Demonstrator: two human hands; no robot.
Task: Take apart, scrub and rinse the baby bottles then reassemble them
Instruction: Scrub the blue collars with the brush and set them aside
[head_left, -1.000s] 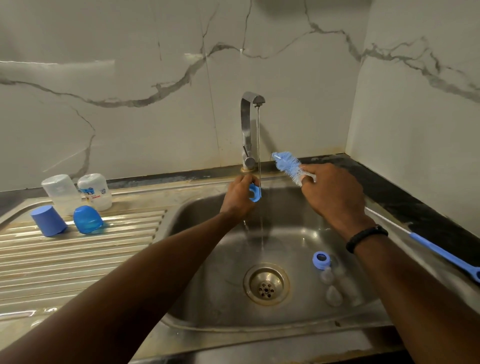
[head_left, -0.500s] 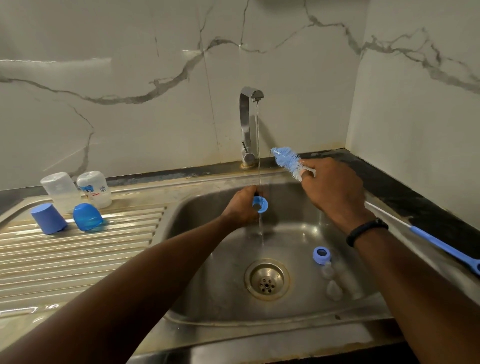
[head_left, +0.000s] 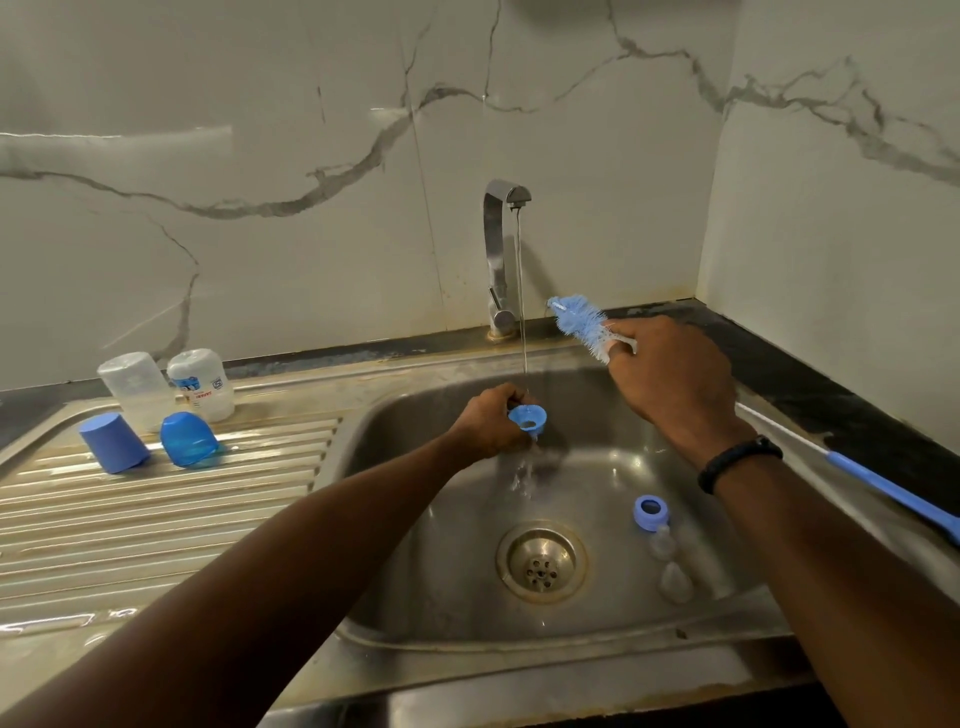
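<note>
Head view, the only one I have: my left hand pinches a small blue plastic bottle collar ring right under the thin stream of water falling from the bent steel tap, and the water runs through the ring's opening into the steel sink basin. My right hand is closed around the wire stem of the long blue bottle brush, just behind the bristles, held up and to the right of the stream; its blue handle sticks out past my wrist over the dark counter.

Down in the basin, right of the round drain, lies a 2nd blue collar ring with what look like 2 clear teats beside it. On the ribbed steel drainboard stand 2 clear bottle bodies, upside down, and 2 blue caps in front of them.

The risk, as I judge it: the ring is wet and held only at its edge, so it could slip into the basin. The brush handle trails behind me and could knock something if I swing it. The clear teats sit near the drain and are easy to miss.
</note>
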